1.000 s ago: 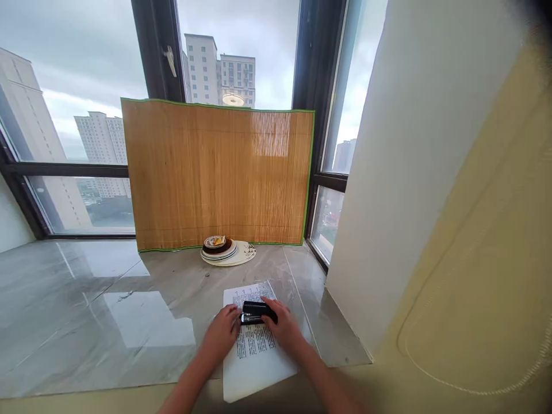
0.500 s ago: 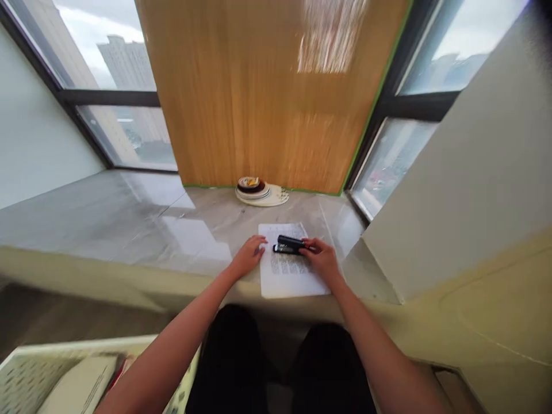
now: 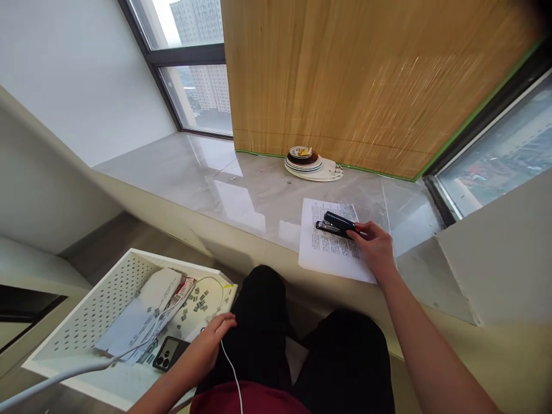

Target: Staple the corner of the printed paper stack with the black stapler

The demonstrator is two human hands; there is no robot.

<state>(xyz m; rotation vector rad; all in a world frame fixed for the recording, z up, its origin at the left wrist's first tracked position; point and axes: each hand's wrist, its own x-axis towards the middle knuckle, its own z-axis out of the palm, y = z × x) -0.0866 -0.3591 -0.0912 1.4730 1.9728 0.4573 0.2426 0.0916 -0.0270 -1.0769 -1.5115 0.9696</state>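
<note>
My right hand (image 3: 374, 244) is closed around the rear end of a black stapler (image 3: 336, 224). The stapler's jaws stand apart, and its front points left over printed paper sheets (image 3: 323, 260) lying on the sill. Down at the left, my left hand (image 3: 218, 332) is at the right side of a white perforated basket (image 3: 86, 313), close to my knee. Its fingers reach out to the right, loosely bent, and I see nothing held in them. Beside that hand a dark phone (image 3: 168, 352) lies in the basket, along with scattered small grey pieces (image 3: 199, 302).
Folded papers (image 3: 146, 310) lie in the basket, and a white cable (image 3: 77, 371) crosses it. A stack of small plates (image 3: 304, 161) stands at the back of the marble sill (image 3: 259, 198), before a wooden blind (image 3: 323, 75). Windows flank the blind.
My left hand has left the paper's left edge and moved down left to the basket. The view has turned left and down. My right hand still holds the stapler over the sheets.
</note>
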